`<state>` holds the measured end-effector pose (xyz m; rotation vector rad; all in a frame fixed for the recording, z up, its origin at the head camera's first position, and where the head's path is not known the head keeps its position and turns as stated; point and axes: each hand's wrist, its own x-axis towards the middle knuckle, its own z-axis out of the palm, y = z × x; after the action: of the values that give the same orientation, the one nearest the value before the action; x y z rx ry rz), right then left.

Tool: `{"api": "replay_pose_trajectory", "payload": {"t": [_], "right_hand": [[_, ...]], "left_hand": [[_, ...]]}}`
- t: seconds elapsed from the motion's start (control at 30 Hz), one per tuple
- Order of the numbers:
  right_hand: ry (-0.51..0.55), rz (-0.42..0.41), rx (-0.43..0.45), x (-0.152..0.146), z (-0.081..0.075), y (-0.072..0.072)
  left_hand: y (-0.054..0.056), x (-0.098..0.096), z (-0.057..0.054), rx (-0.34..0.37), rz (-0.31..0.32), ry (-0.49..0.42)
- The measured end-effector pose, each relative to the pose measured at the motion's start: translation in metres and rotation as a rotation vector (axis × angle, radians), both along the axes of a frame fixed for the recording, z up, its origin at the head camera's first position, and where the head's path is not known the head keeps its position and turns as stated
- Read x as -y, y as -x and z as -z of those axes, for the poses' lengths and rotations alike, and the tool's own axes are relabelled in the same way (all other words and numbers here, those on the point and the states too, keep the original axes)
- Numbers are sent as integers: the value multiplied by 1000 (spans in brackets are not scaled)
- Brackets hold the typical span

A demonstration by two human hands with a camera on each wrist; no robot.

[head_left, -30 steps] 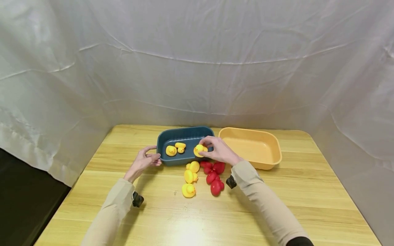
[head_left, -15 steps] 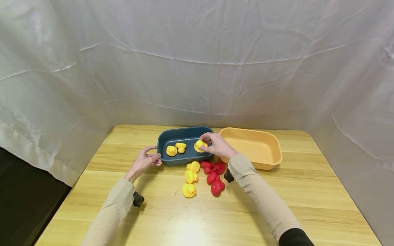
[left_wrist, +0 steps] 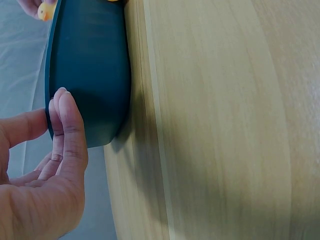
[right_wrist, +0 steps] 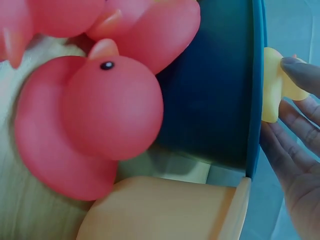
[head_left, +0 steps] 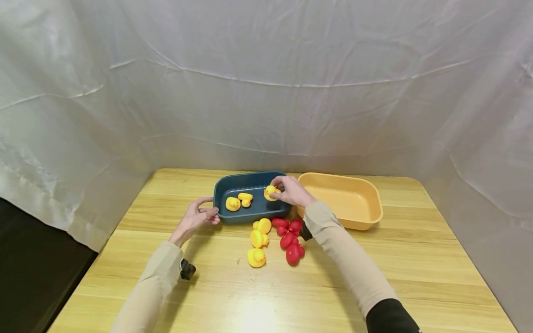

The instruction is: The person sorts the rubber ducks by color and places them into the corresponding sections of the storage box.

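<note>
Pinching a yellow, round-bodied rubbery duck above the right end of a dark-blue, oblong plastic tray, my right hand looks set for fine control; my left hand grips the tray's left end, apparently steadying it.

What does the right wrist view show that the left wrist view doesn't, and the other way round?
Only the right wrist view: the red ducks and part of the orange tray.
Only the left wrist view: the left hand, gripping the rim of the blue tray.
Both: the blue tray's outer wall, the right hand holding a yellow duck, and the wooden tabletop.
</note>
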<state>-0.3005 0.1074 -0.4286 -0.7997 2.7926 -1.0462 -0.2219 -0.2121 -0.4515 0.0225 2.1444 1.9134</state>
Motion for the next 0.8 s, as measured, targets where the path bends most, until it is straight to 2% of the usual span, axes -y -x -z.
{"api": "replay_pose_trajectory", "payload": {"t": [0.2, 0.53, 0.67, 0.8], "right_hand": [[-29, 22, -10, 2, 1, 7], [-40, 51, -2, 3, 1, 7], [12, 54, -56, -4, 2, 0], [86, 53, -81, -14, 4, -19]], "left_hand": [[0, 1, 0, -6, 0, 2], [1, -2, 2, -5, -2, 1], [1, -3, 2, -10, 2, 6], [0, -4, 3, -8, 3, 9]]}}
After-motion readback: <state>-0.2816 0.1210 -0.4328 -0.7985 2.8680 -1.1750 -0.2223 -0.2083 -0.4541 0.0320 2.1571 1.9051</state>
